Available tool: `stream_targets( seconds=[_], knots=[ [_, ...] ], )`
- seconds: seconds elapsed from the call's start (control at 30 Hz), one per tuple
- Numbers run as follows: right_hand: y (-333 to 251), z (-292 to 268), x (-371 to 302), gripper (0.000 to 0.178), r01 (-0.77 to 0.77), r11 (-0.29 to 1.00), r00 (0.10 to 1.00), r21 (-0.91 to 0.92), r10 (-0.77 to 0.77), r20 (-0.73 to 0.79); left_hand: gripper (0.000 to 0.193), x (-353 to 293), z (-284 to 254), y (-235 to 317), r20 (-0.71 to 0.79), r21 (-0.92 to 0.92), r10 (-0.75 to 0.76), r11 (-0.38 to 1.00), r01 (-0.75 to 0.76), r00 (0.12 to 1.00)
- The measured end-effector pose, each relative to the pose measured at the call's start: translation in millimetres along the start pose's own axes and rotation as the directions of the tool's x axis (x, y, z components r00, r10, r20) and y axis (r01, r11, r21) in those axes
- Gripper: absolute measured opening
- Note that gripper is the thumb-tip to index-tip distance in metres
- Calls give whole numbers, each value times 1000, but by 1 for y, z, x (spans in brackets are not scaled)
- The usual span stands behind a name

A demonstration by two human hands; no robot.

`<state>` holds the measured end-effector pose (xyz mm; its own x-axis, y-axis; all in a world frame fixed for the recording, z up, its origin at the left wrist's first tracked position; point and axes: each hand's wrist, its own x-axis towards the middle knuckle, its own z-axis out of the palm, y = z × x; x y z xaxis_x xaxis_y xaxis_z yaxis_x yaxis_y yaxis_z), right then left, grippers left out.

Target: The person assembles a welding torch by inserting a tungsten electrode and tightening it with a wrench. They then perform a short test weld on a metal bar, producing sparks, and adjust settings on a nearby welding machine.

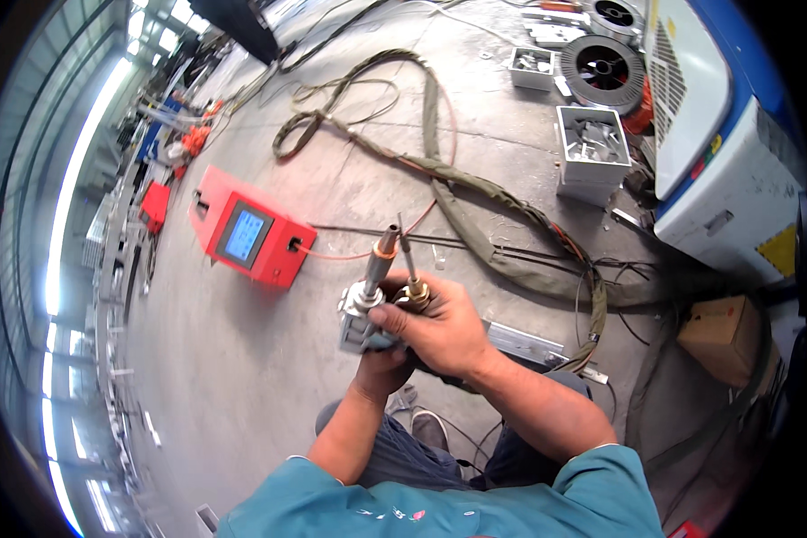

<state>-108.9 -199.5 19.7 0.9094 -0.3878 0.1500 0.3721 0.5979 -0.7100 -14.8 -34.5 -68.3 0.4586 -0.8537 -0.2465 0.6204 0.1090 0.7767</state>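
Observation:
Above my lap I hold a welding torch with a silver-grey metal body (353,330) and a copper-coloured nozzle (381,260), dark at its tip, pointing up and away. Beside the nozzle, a thin metal tube (408,258) rises from a brass fitting (414,294). My left hand (384,372) grips the torch from below, mostly hidden behind my right wrist and the torch. My right hand (448,327) curls around the brass fitting, its thumb reaching across to the torch body. Its fingertips are out of sight behind the parts.
Ahead on the left stands a red machine (282,269) with a lit screen. A thick sheathed cable (475,184) winds across the concrete floor. To the right are a white-and-blue cabinet (735,193), a cardboard box (719,332), parts bins (592,170) and a wire spool (603,72).

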Motion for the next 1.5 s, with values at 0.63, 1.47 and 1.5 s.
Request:
stream_targets(
  seconds=[0.63, 1.47, 1.5],
  knots=[
    [21, 33, -20, 27, -8, 827, 987, -563, 95, 126, 52, -50, 87, 123, 158, 836, 486, 397, -378, 860],
    [17, 33, -24, 24, 64, 758, 965, -650, 118, 233, 53, -55, 71, 124, 263, 784, 379, 453, -425, 887],
    [17, 34, -24, 23, 58, 771, 961, -634, 130, 245, 53, -55, 70, 124, 271, 769, 373, 470, -432, 887]
  ],
)
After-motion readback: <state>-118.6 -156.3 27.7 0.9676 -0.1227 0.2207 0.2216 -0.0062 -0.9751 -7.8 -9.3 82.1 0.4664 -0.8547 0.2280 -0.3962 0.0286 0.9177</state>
